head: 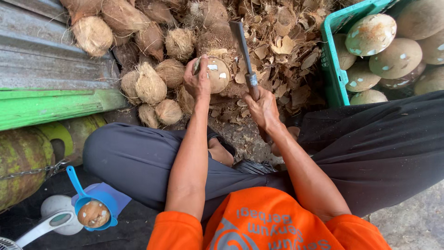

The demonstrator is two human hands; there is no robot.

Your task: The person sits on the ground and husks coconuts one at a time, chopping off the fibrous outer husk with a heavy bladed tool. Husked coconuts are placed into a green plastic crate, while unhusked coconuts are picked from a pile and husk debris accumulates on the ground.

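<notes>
Coconut (216, 74), partly shaved, sits on the ground before the crossed legs, gripped from the left by the left hand (198, 81), fingers curled over its top. Right hand (262, 107) is clenched round the handle of a cleaver (242, 48), blade pointing away just right of it. Husked coconuts (150, 83) lie left, husk chips (286, 46) behind, a green crate (329, 55) right.

1 knife (242, 51), 1 green crate (329, 60), 2 hands (198, 81)
</notes>
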